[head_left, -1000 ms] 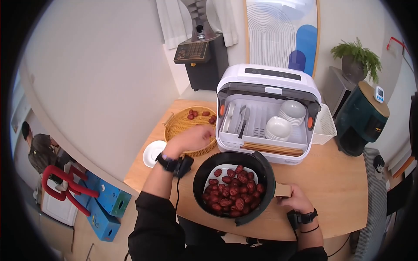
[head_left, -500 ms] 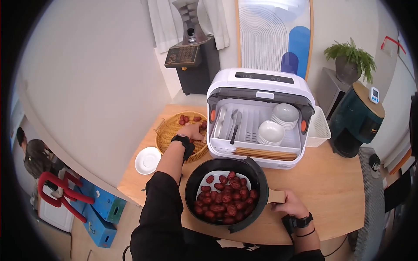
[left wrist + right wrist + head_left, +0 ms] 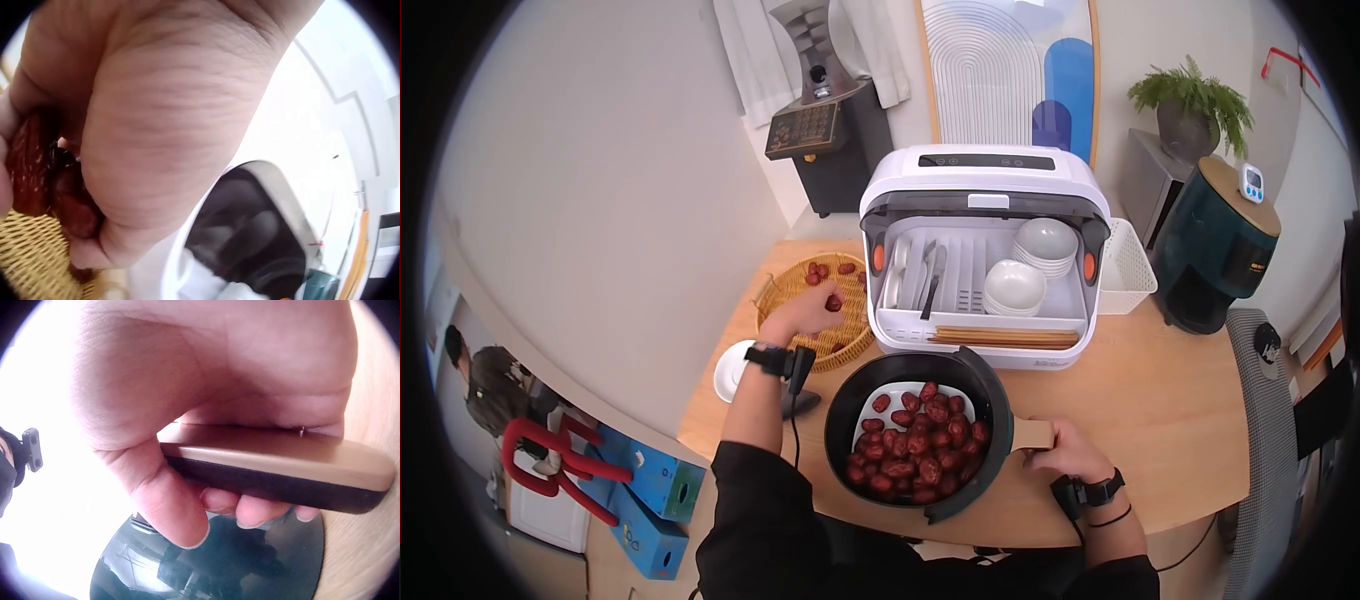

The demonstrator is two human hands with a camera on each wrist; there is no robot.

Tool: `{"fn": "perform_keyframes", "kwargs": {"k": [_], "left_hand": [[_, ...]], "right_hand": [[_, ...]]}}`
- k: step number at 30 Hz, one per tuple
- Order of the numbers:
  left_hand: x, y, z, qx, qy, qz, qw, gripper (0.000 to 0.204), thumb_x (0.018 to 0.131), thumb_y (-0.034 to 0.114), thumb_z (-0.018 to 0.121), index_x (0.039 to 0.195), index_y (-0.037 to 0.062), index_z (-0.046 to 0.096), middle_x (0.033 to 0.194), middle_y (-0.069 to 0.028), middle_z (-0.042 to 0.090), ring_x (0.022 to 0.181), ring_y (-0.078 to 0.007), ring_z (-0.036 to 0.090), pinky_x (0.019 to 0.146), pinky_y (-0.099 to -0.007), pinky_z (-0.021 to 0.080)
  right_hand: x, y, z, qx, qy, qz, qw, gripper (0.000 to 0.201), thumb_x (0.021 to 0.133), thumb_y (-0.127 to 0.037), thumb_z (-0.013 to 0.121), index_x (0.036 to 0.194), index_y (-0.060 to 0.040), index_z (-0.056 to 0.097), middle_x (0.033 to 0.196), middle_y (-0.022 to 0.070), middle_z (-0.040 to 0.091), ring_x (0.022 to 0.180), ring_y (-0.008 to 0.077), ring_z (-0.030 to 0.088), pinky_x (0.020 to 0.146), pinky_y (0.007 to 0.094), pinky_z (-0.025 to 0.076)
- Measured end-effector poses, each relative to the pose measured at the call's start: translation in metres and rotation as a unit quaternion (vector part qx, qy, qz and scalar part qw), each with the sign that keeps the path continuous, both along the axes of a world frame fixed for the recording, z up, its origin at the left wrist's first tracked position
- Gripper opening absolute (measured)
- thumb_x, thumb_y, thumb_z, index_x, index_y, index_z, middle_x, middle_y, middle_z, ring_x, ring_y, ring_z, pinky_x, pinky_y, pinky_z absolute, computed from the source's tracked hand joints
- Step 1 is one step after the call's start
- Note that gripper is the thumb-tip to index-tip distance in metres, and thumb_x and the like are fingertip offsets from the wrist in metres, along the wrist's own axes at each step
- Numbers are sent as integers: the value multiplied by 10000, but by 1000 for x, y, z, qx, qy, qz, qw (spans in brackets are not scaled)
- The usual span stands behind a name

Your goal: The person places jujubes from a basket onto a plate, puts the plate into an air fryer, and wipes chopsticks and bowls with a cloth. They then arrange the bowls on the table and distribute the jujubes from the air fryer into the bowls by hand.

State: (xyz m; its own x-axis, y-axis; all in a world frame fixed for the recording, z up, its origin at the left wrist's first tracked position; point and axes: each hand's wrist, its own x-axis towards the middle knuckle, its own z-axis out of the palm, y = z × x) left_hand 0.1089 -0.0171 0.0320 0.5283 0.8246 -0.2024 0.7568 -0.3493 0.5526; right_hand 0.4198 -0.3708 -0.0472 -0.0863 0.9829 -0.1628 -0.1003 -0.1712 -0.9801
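My left hand [image 3: 800, 316] is over the round wicker tray [image 3: 772, 292], fingers curled around red dates [image 3: 31, 169]; at least two show in the left wrist view. Other red dates [image 3: 818, 272] lie at the tray's far side. Below and to the right stands a black air fryer basket [image 3: 837, 415], with many wrinkled red dates [image 3: 920, 450] heaped on a pale liner inside. My right hand [image 3: 1076, 452] grips its tan-and-black handle [image 3: 281, 456], the thumb and fingertips wrapped around it in the right wrist view.
A white dish cabinet [image 3: 985, 350], lid raised, stands behind the basket with bowls [image 3: 1014, 288], knives and chopsticks [image 3: 1005, 338]. A white saucer [image 3: 732, 372] sits left. At right are a white plastic basket [image 3: 1128, 268] and a green air fryer body [image 3: 1215, 250].
My left hand reached down into the wicker tray, took hold of red dates and is now drawn back slightly toward me. The right hand keeps its grip on the handle.
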Motion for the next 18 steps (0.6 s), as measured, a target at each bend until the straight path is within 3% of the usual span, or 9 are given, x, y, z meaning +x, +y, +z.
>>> {"fn": "perform_keyframes", "kwargs": {"k": [3,4,5,7,9,11,13,16,18], "left_hand": [[-1,-76,49,18,-70,-148,986,304,836,141,672,1106,33,586,948,-98,634,854,-211,630,796,-324,520],[-1,-96,53,57,-74,-265,960,318,888,166,674,1159,57,548,990,-74,579,869,-154,604,758,-303,544],[3,-125,67,8,-75,-286,955,344,906,218,678,1193,70,558,1077,-99,580,915,-220,624,848,-338,511],[-2,-149,62,112,-61,-337,933,370,927,284,652,1222,79,562,1160,-123,563,930,-309,626,858,-376,514],[-7,-134,54,136,-47,-307,941,371,944,307,613,1238,87,562,1134,-152,588,952,-361,616,878,-397,507],[-11,-95,32,207,90,-102,969,350,944,281,595,1236,90,563,1081,-166,617,975,-360,623,875,-396,506],[-21,-32,-19,204,132,-36,969,349,899,258,622,1188,66,584,1076,-221,648,983,-376,639,865,-425,514],[-17,-10,-36,42,155,-33,986,316,864,270,645,1097,58,616,981,-216,673,965,-357,652,826,-422,521],[-18,14,-69,52,140,-45,988,339,859,285,661,1107,57,618,970,-204,684,960,-337,656,829,-407,519]], "right_hand": [[-2,1,1,3,-6,-3,1000,234,673,33,731,866,-52,631,805,-27,636,764,92,599,727,249,476],[-2,1,2,3,-12,-8,1000,237,665,34,735,859,-53,631,802,-27,633,765,93,597,727,249,474],[-3,1,3,2,-18,-12,1000,239,657,35,739,852,-54,632,799,-27,631,767,94,595,727,250,472],[-3,1,1,0,-15,-11,1000,245,650,41,737,852,-53,636,798,-26,628,771,95,593,729,251,471],[-5,1,3,0,-13,-13,1000,251,642,47,734,852,-52,639,796,-25,624,776,96,592,731,251,470],[-6,0,7,-9,2,-26,1000,264,631,61,722,860,-47,649,812,-23,626,789,99,591,740,254,471],[-5,0,2,-4,5,-23,1000,270,633,63,716,872,-45,654,823,-21,631,790,99,591,744,257,474],[-4,-1,-3,1,10,-25,1000,274,639,64,707,888,-42,662,842,-18,639,793,98,594,750,262,479],[-3,0,-2,0,9,-31,999,272,643,62,705,892,-41,665,850,-17,643,795,97,595,752,264,482]]}}
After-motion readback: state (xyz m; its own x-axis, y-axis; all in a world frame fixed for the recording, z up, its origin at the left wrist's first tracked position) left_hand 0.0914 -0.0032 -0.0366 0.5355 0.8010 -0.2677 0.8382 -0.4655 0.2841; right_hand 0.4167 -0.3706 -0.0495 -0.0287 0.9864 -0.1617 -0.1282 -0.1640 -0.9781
